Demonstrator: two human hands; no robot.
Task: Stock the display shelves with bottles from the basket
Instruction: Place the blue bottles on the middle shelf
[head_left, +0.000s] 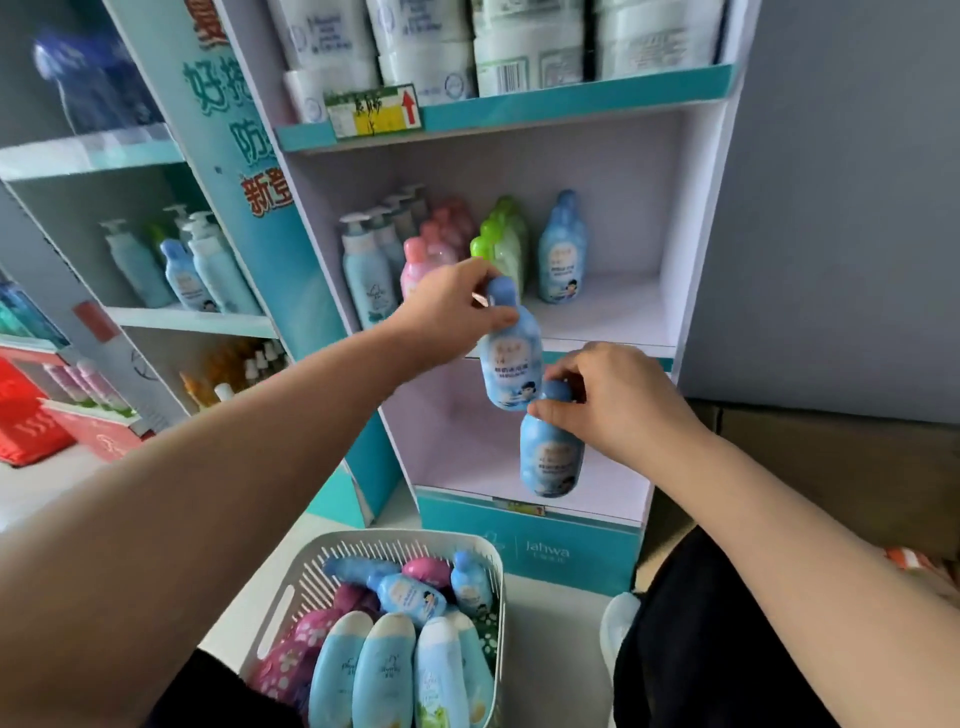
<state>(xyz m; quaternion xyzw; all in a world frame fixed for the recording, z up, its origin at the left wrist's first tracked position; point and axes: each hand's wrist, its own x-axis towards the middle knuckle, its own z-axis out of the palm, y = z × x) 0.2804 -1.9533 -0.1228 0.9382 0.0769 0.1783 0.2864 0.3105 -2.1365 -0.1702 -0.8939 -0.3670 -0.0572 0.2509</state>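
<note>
With my left hand (447, 306) and right hand (618, 400) each clamped by the fingers on a blue bottle's cap, I should stand the left bottle (509, 358) upright beside the blue one (562, 249) near the middle shelf's (613, 317) right edge, label outward.

Setting: retail shop, toiletries section.
Landmark: cardboard display stand (696, 218), teal-edged, printed "Jahwa" at base.
On stand: price tag (374, 111) on shelf lip; rows of identical bottles (562, 249).
Left of stand: further stocked shelving (192, 319).
Below stand: restock basket (311, 577).
</note>
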